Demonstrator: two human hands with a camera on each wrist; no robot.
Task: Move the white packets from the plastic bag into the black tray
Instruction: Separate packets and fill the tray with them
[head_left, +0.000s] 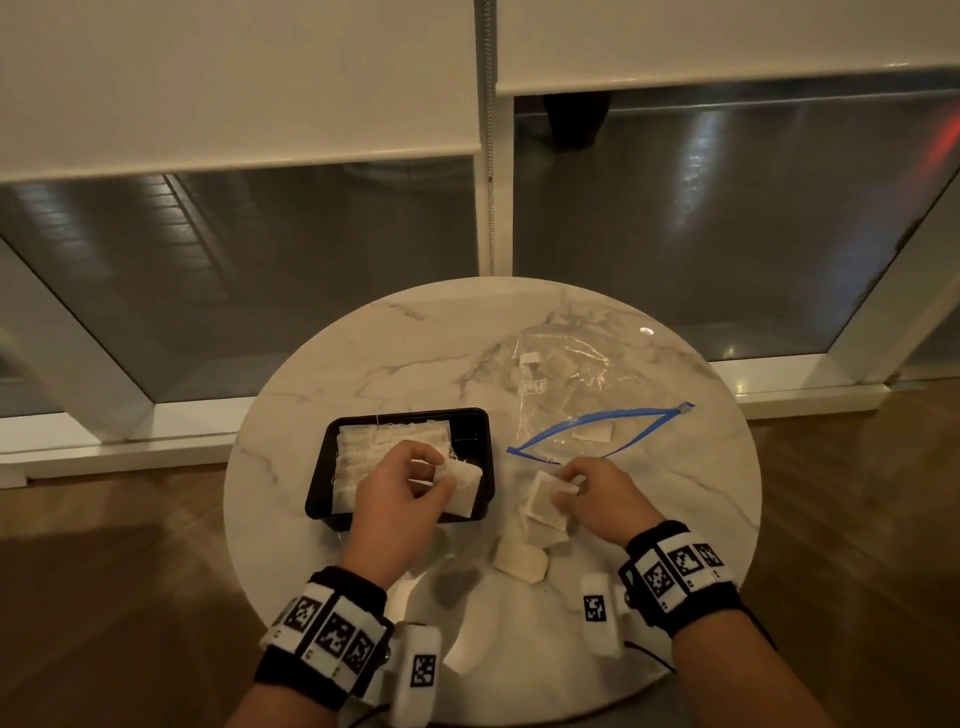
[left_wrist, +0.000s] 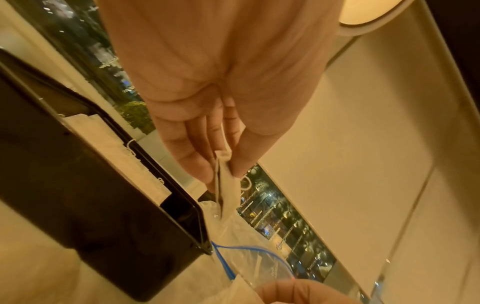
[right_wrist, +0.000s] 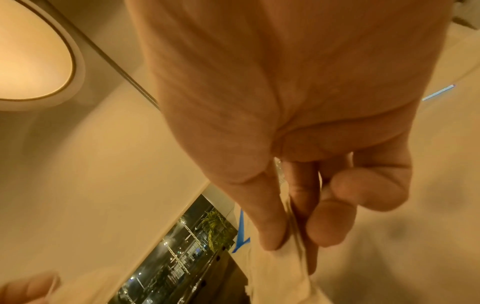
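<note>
Round white marble table (head_left: 363, 358) stands before dark windows with lowered blinds. Over the black rectangular plastic tray (head_left: 318, 467), already lined with flat white paper packets (head_left: 358, 447), the left hand (head_left: 400, 493) pinches one packet (head_left: 465, 486) between thumb and fingers. To its right, the right hand (head_left: 597, 499) pinches another packet (head_left: 543, 501) near the open mouth of the clear blue-zippered plastic bag (head_left: 582, 395), where a few remain.

Blk wristbands (head_left: 322, 629) w/ b&w marker tags

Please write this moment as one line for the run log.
left hand: holds packet over tray | right hand: holds packet | bag: open
</note>
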